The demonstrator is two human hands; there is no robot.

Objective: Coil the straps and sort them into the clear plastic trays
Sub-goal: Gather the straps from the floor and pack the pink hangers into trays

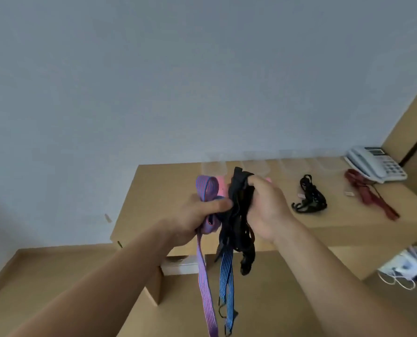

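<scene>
Dangling before near edge of counter: purple striped strap, looped and pinched between thumb and curled fingers of left hand; black strap bundle, blue striped strap trailing below, gripped in curled fingers of right hand. Lined along far edge, clear trays. Lying toward right end, loose black strap, then red strap just beside telephone at far right corner.

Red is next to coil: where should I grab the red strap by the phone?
Take the red strap probably by its free tail end near the front edge of the desk, pinching from above on the near side. It lies flat and thin there, while its other end is bunched close by the phone.
</scene>
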